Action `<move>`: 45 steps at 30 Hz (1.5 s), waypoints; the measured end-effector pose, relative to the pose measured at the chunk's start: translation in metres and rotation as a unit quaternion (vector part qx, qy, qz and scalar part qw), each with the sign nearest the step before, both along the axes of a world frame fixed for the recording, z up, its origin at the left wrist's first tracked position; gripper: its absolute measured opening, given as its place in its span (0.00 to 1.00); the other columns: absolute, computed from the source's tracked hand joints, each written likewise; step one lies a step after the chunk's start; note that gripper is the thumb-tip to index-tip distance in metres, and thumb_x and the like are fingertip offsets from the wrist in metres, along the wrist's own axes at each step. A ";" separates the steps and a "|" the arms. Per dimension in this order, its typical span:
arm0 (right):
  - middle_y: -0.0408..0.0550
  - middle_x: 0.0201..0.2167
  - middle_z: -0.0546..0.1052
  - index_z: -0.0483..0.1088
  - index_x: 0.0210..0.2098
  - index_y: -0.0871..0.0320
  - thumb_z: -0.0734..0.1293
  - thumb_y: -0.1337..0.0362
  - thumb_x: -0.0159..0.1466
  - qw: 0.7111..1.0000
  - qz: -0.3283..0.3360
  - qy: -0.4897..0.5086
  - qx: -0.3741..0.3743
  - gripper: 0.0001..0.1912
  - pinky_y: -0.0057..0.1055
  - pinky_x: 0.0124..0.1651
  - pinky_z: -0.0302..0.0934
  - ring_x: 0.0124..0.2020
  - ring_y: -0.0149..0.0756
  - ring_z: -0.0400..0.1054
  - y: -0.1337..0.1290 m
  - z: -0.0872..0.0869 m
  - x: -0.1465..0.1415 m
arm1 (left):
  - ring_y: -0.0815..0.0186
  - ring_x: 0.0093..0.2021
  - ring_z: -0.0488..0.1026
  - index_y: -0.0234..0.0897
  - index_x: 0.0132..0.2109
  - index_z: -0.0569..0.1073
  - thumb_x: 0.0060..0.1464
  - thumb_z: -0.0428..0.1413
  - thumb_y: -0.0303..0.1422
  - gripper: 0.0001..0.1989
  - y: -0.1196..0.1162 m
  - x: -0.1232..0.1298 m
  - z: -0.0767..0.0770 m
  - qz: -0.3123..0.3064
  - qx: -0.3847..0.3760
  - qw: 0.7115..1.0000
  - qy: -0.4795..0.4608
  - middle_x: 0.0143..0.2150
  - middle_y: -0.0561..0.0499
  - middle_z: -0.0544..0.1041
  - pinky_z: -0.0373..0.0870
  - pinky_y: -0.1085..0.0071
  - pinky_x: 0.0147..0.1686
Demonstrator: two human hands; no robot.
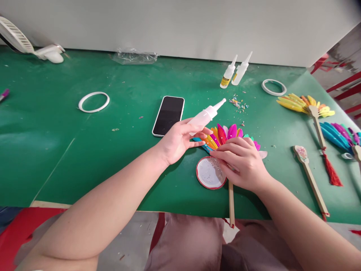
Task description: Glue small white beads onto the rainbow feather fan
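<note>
In my left hand [180,141] is a white glue bottle [201,119], its long nozzle tilted up to the right. Below it lies a fan of bright feathers [231,131] with small pale dots on them and a wooden handle [231,203] that points toward me. My right hand [244,162] rests over the feather fan with its fingertips bent together at the left feathers; whatever they pinch is too small to make out. Partly under that hand sits a shallow white lid with a red rim [199,180], holding tiny clear beads.
A phone [168,116] lies left of the fan. Two more glue bottles [228,73] stand behind, near colourful scraps [239,103]. Tape rings [94,102] lie on the green table [124,169]. At right are a yellow feather fan [293,103], a blue one [335,137] and a loose wooden handle [311,180].
</note>
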State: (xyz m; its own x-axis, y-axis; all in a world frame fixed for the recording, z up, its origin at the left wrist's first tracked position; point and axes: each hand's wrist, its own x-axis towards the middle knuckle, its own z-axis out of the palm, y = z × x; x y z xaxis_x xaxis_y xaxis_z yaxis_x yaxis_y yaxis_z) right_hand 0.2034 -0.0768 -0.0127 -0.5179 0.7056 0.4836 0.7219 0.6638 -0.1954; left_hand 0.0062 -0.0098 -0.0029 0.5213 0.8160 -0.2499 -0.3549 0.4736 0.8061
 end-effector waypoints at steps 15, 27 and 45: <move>0.46 0.33 0.79 0.76 0.37 0.55 0.64 0.69 0.59 1.000 -0.002 0.005 -0.005 0.10 0.39 0.37 0.56 0.36 0.39 0.69 0.000 0.000 0.000 | 0.65 0.39 0.70 0.34 0.40 0.75 0.47 0.59 0.32 0.11 -0.002 -0.001 0.004 0.004 0.001 1.000 -0.013 0.35 0.48 0.77 0.67 0.57 0.46; 0.46 0.33 0.79 0.76 0.38 0.55 0.64 0.69 0.59 1.000 -0.008 0.004 -0.005 0.11 0.38 0.37 0.57 0.37 0.38 0.68 0.001 -0.001 -0.001 | 0.64 0.40 0.70 0.34 0.42 0.75 0.46 0.60 0.33 0.14 -0.001 0.000 0.001 -0.022 -0.009 1.000 -0.010 0.35 0.48 0.77 0.66 0.55 0.47; 0.46 0.34 0.79 0.76 0.38 0.57 0.65 0.70 0.58 1.000 0.010 0.012 0.025 0.10 0.39 0.37 0.56 0.37 0.39 0.69 0.002 -0.002 0.000 | 0.64 0.41 0.69 0.34 0.43 0.75 0.45 0.60 0.33 0.15 -0.001 0.000 -0.001 -0.018 -0.007 1.000 -0.007 0.35 0.49 0.76 0.65 0.56 0.47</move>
State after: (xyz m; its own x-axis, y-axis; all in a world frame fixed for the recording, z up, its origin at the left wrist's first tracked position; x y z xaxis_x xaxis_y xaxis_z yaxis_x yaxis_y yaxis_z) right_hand 0.2038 -0.0752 -0.0147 -0.5193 0.6704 0.5301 0.7040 0.6872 -0.1794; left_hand 0.0059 -0.0105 -0.0036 0.5539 0.7930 -0.2535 -0.3486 0.4974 0.7944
